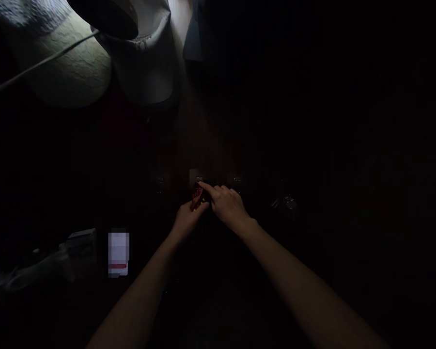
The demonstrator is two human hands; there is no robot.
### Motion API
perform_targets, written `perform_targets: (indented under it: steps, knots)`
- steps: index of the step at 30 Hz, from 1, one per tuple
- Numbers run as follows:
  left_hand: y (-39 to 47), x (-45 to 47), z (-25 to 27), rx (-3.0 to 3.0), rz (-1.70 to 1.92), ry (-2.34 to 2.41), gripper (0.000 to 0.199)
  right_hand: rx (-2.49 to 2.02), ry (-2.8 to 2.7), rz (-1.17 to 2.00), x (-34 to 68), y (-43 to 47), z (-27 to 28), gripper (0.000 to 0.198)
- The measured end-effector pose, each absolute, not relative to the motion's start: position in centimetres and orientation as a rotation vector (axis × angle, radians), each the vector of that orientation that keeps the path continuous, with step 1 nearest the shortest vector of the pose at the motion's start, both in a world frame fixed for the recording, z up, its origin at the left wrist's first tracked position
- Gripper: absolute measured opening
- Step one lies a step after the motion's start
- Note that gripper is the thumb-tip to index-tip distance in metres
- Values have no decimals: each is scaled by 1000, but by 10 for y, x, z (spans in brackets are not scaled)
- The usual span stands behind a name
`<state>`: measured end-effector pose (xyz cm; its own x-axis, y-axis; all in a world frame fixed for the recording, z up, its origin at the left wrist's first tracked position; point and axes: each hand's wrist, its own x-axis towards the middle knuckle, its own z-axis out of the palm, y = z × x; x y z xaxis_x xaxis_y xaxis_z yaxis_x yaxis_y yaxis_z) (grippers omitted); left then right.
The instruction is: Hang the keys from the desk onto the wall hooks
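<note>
In the dark middle of the head view, my left hand is closed around a small dark object with red and yellow patches. Its exact kind is too dim to tell. My right hand comes in from the right, with the index finger stretched out to the upper end of that object. The other right fingers are bent but not wrapped round anything I can see. Just beyond the fingertip is a small pale card-like patch with a shiny metallic detail.
A lit screen, blurred out, lies left of my left forearm, beside a pale box. Faint shiny items show at right. Beyond are a white bag-like container, a pale rounded bundle and a cord.
</note>
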<state>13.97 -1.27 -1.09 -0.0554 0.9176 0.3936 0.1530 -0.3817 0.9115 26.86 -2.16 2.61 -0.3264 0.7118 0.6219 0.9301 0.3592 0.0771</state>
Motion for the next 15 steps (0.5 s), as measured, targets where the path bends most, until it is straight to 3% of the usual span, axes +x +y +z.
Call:
perform_targets:
  steps: [6,12,15]
  knots:
    - [-20,130,1,1491,1495,1041,51,-1341,-2126,-492,272,-15,31,52]
    - [-40,111,-95,1708,986,1249,22,-1121,-2101,-339,282,-34,20,56]
    - [-51,102,-138,1766,878,1294,20,-941,-1961,-283,300,-52,5,50]
